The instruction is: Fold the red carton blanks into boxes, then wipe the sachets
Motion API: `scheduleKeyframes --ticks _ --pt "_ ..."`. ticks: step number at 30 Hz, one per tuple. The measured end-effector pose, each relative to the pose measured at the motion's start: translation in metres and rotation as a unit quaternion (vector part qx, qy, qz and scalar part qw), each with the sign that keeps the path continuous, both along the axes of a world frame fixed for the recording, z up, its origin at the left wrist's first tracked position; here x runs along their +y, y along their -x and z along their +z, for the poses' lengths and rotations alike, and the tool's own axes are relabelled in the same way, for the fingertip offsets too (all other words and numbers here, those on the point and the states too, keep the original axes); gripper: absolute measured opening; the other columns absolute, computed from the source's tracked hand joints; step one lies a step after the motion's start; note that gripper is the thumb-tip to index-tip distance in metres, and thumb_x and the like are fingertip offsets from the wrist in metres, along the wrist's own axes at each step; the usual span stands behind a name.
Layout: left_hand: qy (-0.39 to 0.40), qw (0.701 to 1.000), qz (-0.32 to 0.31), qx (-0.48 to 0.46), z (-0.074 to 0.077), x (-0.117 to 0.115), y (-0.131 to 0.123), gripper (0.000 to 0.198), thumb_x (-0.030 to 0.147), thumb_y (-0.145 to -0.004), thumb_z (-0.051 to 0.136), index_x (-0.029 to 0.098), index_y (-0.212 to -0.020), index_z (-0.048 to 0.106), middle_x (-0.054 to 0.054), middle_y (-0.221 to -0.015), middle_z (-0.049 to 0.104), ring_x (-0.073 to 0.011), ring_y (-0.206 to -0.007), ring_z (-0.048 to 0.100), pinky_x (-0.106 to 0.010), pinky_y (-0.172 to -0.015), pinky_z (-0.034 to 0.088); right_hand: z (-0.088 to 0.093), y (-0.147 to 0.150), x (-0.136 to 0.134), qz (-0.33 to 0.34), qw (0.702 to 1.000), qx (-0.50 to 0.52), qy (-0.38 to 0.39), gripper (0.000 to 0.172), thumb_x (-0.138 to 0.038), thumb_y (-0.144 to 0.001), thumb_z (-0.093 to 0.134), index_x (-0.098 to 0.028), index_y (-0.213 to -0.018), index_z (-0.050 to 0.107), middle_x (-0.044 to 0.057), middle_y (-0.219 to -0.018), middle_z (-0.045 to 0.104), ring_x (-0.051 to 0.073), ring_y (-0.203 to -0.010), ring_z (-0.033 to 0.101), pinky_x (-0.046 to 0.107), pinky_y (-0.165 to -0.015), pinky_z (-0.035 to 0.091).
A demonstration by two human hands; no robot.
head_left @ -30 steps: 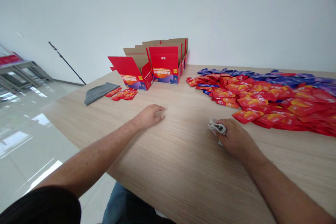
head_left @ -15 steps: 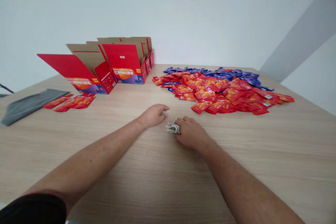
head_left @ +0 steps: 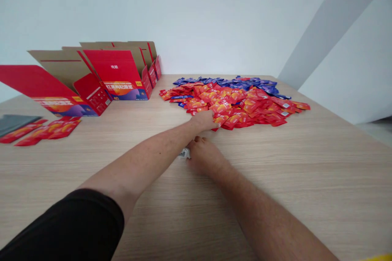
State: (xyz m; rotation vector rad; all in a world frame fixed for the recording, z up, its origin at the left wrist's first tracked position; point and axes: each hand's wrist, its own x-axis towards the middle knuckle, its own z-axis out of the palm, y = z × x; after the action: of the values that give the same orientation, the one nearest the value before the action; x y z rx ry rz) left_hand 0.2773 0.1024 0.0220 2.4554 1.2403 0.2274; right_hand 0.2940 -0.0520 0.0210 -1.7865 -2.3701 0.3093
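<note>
My left hand [head_left: 202, 121] reaches forward to the near edge of a large heap of red and orange sachets [head_left: 235, 110], its fingers lying among them. Whether it grips one is hidden. My right hand [head_left: 203, 158] rests on the wood-grain table [head_left: 290, 159] just below my left wrist. It is closed on a folded white cloth [head_left: 184, 153], of which only a small corner shows. Blue-purple sachets [head_left: 226, 82] lie in a band behind the red heap.
Red printed cardboard boxes [head_left: 114, 74] stand open with raised flaps at the far left of the table. In front of them lies a short row of red sachets [head_left: 52, 129], next to a grey cloth [head_left: 15, 123]. A white wall runs behind the table.
My left hand has moved forward from the bare table to the sachet heap. My right hand has shifted left with the cloth. The whole scene has slid left in view.
</note>
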Motion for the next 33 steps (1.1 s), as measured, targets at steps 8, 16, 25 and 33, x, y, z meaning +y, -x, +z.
scheduleKeyframes --ticks 8,16,25,33 --pt "0.064 0.995 0.050 -0.057 -0.002 0.001 0.017 0.017 0.023 -0.069 0.077 0.019 -0.065 0.061 0.001 -0.059 0.055 -0.0191 -0.070 0.057 -0.028 -0.060 0.037 0.001 0.000 -0.001 -0.006 1.000 -0.008 -0.002 0.040 -0.030 -0.087 0.064 -0.014 -0.123 0.066 0.019 -0.119 0.070 0.031 -0.112 0.065 0.041 -0.097 0.050" --pt "0.188 0.946 0.175 -0.197 -0.010 -0.023 0.098 0.023 0.021 -0.069 0.072 0.020 -0.060 0.051 0.006 -0.048 0.044 -0.0104 -0.049 0.038 -0.025 -0.049 0.025 0.002 0.003 -0.006 0.002 1.000 -0.024 -0.010 0.037 -0.030 -0.089 0.062 -0.016 -0.123 0.064 0.017 -0.121 0.068 0.030 -0.114 0.063 0.040 -0.099 0.049" --pt "0.347 0.793 0.248 -0.435 0.009 -0.072 0.179 0.016 0.021 -0.067 0.056 0.019 -0.082 0.060 -0.006 -0.077 0.069 -0.0160 -0.071 0.068 -0.027 -0.072 0.058 -0.001 0.002 -0.005 0.009 1.000 -0.018 -0.011 0.025 -0.025 -0.090 0.056 -0.018 -0.112 0.066 0.014 -0.111 0.069 0.027 -0.107 0.065 0.038 -0.095 0.048" --pt "0.548 0.555 0.253 -0.572 0.014 -0.120 0.210 0.054 0.019 -0.066 0.052 0.009 -0.118 0.068 -0.014 -0.103 0.078 -0.0211 -0.083 0.075 -0.033 -0.071 0.061 0.000 -0.001 0.000 -0.013 0.998 0.047 -0.037 0.022 -0.018 -0.087 0.057 -0.020 -0.107 0.065 0.009 -0.105 0.069 0.022 -0.103 0.063 0.030 -0.091 0.047"
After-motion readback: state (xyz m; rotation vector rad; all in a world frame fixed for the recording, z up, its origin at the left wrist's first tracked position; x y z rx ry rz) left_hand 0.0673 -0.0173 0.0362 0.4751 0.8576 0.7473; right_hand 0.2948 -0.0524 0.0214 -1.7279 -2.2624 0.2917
